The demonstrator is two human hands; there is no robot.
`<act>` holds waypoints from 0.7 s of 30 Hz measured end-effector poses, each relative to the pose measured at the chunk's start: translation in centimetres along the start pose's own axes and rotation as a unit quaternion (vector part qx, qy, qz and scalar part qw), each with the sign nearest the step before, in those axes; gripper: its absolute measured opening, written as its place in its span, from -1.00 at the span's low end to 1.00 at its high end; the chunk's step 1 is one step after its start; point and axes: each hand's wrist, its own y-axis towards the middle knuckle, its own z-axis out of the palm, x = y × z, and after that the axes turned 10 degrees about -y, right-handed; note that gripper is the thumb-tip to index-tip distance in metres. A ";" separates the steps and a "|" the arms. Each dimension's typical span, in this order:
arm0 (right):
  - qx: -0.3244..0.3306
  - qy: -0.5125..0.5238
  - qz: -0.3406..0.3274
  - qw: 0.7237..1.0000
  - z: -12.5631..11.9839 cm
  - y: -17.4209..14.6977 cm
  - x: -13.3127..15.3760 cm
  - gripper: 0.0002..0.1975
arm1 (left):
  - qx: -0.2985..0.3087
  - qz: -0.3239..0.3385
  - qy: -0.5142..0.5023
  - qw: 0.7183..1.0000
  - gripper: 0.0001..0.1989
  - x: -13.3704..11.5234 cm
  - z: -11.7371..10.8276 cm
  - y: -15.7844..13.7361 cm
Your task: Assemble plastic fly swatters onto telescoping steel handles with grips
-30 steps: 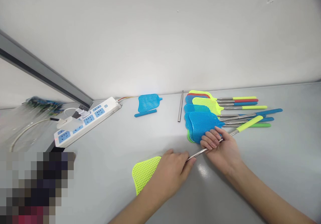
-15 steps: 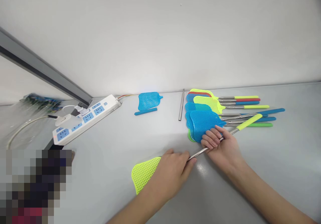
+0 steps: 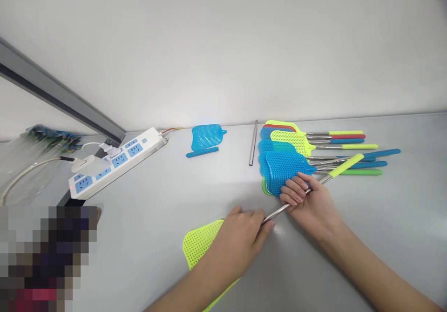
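Note:
Both hands hold one yellow-green fly swatter (image 3: 200,242) with a metal rod and a yellow-green grip. My left hand (image 3: 240,237) is closed round the rod near the swatter's head and covers the joint between them. Further up, my right hand (image 3: 307,200), palm turned up, wraps its fingers round the rod just below the grip. Beyond the right hand lies a pile of fly swatters (image 3: 289,167) in blue, yellow-green, red and green, their handles pointing right.
Near the wall lie a loose blue swatter head (image 3: 207,137), a blue grip (image 3: 202,152) and a bare metal rod (image 3: 253,142). A white power strip (image 3: 118,163) with plugs sits at the left, by clear plastic bags (image 3: 38,158). A pixelated area fills the lower left.
The view has shifted slightly. More of the yellow-green swatter head's lower edge shows below my left forearm. Both hands keep the same hold on the rod.

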 end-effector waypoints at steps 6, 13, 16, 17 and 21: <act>0.000 -0.007 0.011 1.000 0.0 0.0 0.1 -0.65 | 0.004 0.002 0.001 1.000 -0.67 0.0 0.0 0.0; 0.001 -0.017 0.014 1.000 -0.1 0.1 0.1 -0.65 | 0.000 0.001 -0.004 1.000 -0.67 0.0 0.0 0.0; 0.002 -0.021 0.014 1.000 -0.1 0.1 0.1 -0.65 | -0.004 0.000 -0.006 1.000 -0.67 0.0 0.0 0.0; 0.000 -0.021 0.015 1.000 -0.1 0.1 0.1 -0.65 | -0.005 0.000 -0.006 1.000 -0.67 0.0 0.0 0.0; -0.009 -0.017 0.021 1.000 0.0 0.1 0.2 -0.65 | 0.000 -0.001 -0.001 1.000 -0.67 0.0 0.1 -0.1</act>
